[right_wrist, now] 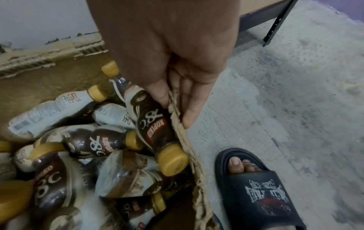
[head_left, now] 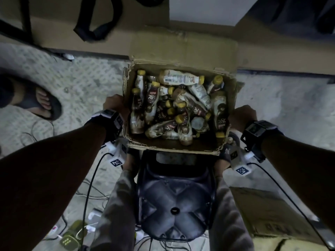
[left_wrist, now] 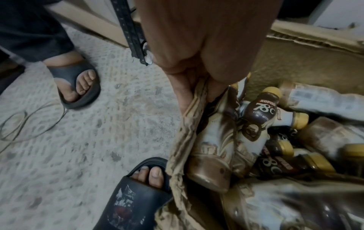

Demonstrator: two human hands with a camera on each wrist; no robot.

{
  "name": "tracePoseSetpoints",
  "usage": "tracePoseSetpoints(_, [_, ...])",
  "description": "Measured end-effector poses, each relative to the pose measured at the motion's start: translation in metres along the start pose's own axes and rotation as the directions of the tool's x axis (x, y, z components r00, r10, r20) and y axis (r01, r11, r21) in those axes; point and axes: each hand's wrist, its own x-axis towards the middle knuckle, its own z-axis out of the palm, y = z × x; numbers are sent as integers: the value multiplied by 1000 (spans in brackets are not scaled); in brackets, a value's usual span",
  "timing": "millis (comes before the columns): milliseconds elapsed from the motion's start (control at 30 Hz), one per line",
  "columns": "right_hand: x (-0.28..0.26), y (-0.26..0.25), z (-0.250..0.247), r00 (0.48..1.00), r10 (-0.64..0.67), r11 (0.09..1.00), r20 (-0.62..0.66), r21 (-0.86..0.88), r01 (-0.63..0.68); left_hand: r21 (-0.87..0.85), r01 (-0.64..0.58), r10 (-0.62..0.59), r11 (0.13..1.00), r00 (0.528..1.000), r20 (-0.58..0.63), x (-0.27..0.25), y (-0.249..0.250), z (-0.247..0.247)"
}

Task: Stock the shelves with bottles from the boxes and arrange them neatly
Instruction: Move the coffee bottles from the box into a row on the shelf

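"kopiko" and "78°c" are printed on the dark label of a bottle (left_wrist: 260,112) right of centre in the left wrist view. the same words are seen upside down on a bottle (right_wrist: 151,123) at centre of the right wrist view. the white print on the sandal (right_wrist: 265,197) at lower right cannot be read.
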Motion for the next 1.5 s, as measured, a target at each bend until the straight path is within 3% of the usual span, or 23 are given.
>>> tracePoseSetpoints(133, [-17, -5, -2, 981, 61, 969, -182, 247, -15, -52, 42, -51, 998, 982, -183, -21, 8, -3])
tracePoseSetpoints(200, [-25, -15, 0, 978, 91, 958, -186, 285, -35, -75, 2, -20, 997, 968, -249, -34, 19, -2])
tracePoseSetpoints(267, [-27, -23, 6, 989, 100, 960, -112, 273, -66, -91, -82, 66, 992, 984, -164, -41, 33, 6])
tracePoseSetpoints(333, [-28, -30, 16, 993, 93, 962, -72, 264, -71, -147, -165, 170, 975, 985, 21, -48, 45, 19])
tracePoseSetpoints(433, [-25, -38, 36, 996, 90, 964, -13, 253, -83, -172, -241, 276, 955, 934, 228, -51, 59, 42])
tracePoseSetpoints(600, [-8, -37, 60, 995, 94, 985, 22, 146, -97, -115, -338, 356, 934, 865, 352, -47, 73, 77])
tracePoseSetpoints(767, [14, -19, 58, 1000, 15, 970, 19, 240, -19, -65, -343, 345, 937, 882, 322, -39, 76, 90])
tracePoseSetpoints(967, [10, -29, 59, 992, 70, 924, -109, 382, -23, 0, -400, 385, 917, 882, 272, -37, 71, 86])
tracePoseSetpoints(1100, [7, -30, 55, 982, 88, 917, -167, 400, -14, -138, -364, 385, 921, 906, 176, -36, 66, 72])
tracePoseSetpoints(1233, [1, -24, 44, 976, -39, 956, -213, 277, 99, -294, -230, 288, 928, 942, 174, -36, 54, 53])
tracePoseSetpoints(1367, [-25, -12, 25, 975, -134, 961, -180, 215, 172, -366, -180, 238, 913, 964, 120, -51, 43, 35])
tracePoseSetpoints(1500, [-58, 2, 14, 985, -46, 968, -165, 236, 84, -383, -158, 221, 910, 967, 125, -74, 35, 15])
